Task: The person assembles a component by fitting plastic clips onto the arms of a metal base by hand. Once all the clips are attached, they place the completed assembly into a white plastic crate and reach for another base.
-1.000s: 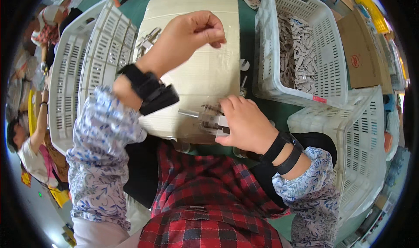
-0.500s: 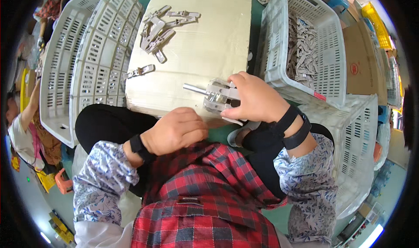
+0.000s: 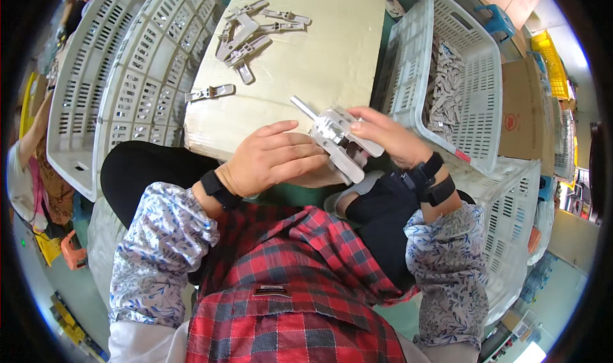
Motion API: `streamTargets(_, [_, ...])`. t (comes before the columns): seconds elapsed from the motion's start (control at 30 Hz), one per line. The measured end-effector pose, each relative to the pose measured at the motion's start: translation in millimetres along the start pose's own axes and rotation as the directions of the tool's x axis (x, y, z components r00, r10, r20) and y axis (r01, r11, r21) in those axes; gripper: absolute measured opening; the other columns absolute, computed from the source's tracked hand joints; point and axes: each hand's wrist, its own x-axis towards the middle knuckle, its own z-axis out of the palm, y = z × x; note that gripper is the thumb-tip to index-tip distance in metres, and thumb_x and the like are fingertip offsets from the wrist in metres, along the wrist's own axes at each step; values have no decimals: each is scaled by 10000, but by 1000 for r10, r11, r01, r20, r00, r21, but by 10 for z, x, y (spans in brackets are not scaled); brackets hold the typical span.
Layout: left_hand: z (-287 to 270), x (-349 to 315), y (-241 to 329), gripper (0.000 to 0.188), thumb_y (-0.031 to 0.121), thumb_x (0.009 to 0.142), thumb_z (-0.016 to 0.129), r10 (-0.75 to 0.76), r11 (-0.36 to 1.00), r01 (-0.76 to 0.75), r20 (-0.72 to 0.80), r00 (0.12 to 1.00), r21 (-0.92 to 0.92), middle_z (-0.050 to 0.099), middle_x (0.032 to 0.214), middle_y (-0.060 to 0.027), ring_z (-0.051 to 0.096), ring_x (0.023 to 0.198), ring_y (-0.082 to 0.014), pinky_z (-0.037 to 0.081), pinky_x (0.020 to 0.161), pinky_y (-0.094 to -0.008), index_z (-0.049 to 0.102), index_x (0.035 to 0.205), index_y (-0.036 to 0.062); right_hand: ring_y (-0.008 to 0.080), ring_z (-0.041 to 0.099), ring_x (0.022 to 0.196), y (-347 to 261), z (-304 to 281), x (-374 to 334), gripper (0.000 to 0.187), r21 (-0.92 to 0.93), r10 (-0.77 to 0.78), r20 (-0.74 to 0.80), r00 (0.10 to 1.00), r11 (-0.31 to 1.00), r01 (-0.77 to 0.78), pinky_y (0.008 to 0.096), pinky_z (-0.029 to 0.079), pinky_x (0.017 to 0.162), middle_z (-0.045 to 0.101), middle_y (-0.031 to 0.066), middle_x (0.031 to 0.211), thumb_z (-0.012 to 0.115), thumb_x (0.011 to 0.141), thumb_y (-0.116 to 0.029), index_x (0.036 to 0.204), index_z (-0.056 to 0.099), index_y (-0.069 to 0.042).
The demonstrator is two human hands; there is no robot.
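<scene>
My right hand (image 3: 396, 139) grips a grey plastic assembly (image 3: 341, 139) with a thin metal rod (image 3: 304, 107) sticking out at its upper left; a shiny part shows in its middle. Fingers stretched out, my left hand (image 3: 271, 158) lies open beside the assembly, its fingertips at the near left side; whether they press on it is hard to tell. Ahead, on the cardboard top (image 3: 313, 56), lies a loose pile of grey plastic clips (image 3: 242, 40). One more clip (image 3: 211, 93) lies apart near the left edge.
A white slotted crate (image 3: 414, 75) at the right holds many grey clips (image 3: 445, 79). Tall white crates (image 3: 137, 75) stand close on the left. A cardboard box (image 3: 520, 107) is beyond the right crate, and another white crate (image 3: 511, 216) sits below it. Another person's arm (image 3: 33, 123) shows far left.
The assembly has turned, so its rod now points more up and away. My left hand has gone from curled fingers to stretched ones, closer to the assembly. The view has shifted slightly.
</scene>
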Motion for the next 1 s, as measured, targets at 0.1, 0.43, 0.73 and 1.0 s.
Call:
streamTargets(0.1, [-245,31,66,339,148,927,568,42,998,-43,27,999,44,635,1323,-6,588,1246,-184,375,1134,-421,633,1257,190,234,662,1032,-20,141,-125,481,685,176,215,961,674,-277,366,585,793,643,110,1219,533,1012,-356,1366,532,-29])
streamTargets(0.43, [-631,-34,215,385,134,901,652,33,987,-31,-8,999,160,627,1365,-5,557,1313,-222,161,1221,-516,619,1280,196,401,675,1028,-53,361,-404,677,886,-112,368,923,343,-312,510,563,846,668,258,1162,334,1026,-580,1319,572,-18])
streamTargets(0.73, [-553,531,225,958,244,617,864,-88,995,90,43,995,-39,434,1516,-155,407,1415,-345,323,1150,-526,424,1455,96,372,659,1079,167,388,-488,533,941,-368,335,867,97,-323,452,588,860,630,145,1261,443,1026,-481,1492,390,-228])
streamTargets(1.0, [-449,723,397,894,256,549,928,-360,933,352,-207,910,-76,566,1300,-192,568,1154,-387,448,985,-447,513,1305,19,277,637,1135,-53,267,-571,507,883,-60,-181,982,430,189,413,495,986,641,143,1272,469,1028,-392,1354,524,-7])
